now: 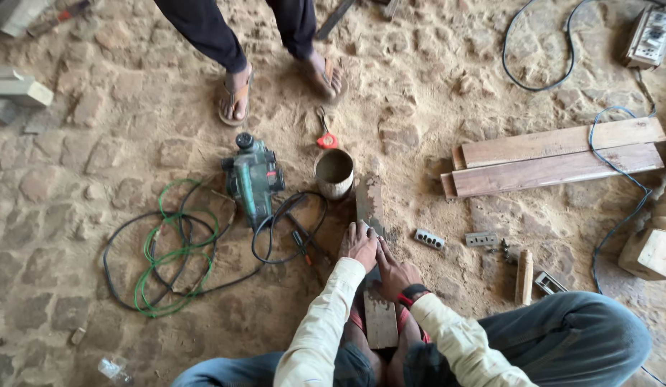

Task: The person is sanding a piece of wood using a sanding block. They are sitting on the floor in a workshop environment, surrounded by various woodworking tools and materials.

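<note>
Your left hand lies flat on a narrow wooden plank, fingers together and pressed onto its top face. Your right hand rests just beside it on the same plank, fingers extended and slightly spread — not curled round anything. A red-and-black wrist band sits on the right wrist.

The plank runs away from you along the sandy stone floor, its near end between your feet, its far end next to a small round tin.

Left of the tin: a green electric planer with black and green cables looped beside it. Red-handled pliers lie beyond the tin. Another person's sandalled feet stand further off — well apart from your hands. To the right, two longer boards lie side by side.
</note>
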